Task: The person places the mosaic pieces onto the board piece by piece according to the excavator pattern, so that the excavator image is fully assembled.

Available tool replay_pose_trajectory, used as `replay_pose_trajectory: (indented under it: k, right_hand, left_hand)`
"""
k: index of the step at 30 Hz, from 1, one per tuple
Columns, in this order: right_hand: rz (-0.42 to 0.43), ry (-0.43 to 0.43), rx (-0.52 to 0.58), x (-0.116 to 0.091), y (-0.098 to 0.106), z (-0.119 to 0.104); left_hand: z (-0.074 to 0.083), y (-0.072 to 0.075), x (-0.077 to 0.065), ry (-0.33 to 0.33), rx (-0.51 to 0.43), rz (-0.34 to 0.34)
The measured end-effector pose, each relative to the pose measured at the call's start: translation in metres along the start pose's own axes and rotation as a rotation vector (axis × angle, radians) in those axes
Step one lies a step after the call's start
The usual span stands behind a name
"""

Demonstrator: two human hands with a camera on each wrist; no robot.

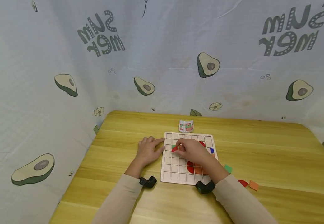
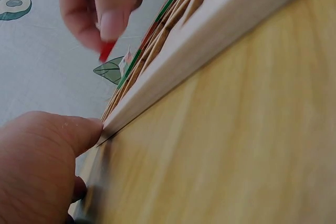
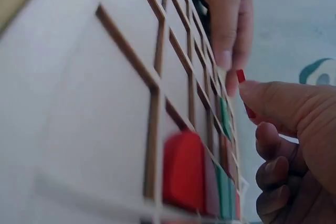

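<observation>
A pale wooden grid board [image 1: 167, 175] lies on the table, with red, green, orange and blue flat tiles set in some squares. My right hand [image 1: 192, 151] pinches a red quarter-circle tile [image 1: 174, 149] between thumb and fingertips, above the board's left-centre squares. In the right wrist view this tile [image 3: 241, 76] is seen edge-on, raised off the grid. Beside it in the head view is a green tile [image 1: 173, 146] on the board. My left hand [image 1: 148, 151] rests at the left edge, thumb and forefinger extended against the board's side.
A small curled card [image 1: 186, 126] printed with a coloured grid pattern stands behind the board. Right of the board lie a loose green tile [image 1: 228, 169], a red quarter-circle [image 1: 243, 183] and an orange square [image 1: 253, 185]. A printed cloth [image 1: 173, 93] hangs behind the table.
</observation>
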State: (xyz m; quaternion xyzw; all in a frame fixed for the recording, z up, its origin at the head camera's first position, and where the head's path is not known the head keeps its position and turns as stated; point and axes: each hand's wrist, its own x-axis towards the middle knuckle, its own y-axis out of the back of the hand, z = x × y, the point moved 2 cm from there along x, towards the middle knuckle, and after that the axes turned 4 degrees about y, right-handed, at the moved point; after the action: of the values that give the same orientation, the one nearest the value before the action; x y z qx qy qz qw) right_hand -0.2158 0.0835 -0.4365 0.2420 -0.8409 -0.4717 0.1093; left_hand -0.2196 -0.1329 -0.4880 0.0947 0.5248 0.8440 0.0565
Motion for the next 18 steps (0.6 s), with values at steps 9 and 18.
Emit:
replay_pose_trajectory:
  k: [9,18]
  right_hand:
    - [0.029,-0.063,-0.036,0.022,-0.019,-0.01]
    - [0.043,-0.093,-0.044,0.025,-0.023,-0.011]
  left_hand:
    - [0.002,0.001,0.001,-0.003,0.011,-0.007]
    - [0.002,0.002,0.0,0.003,0.018,-0.006]
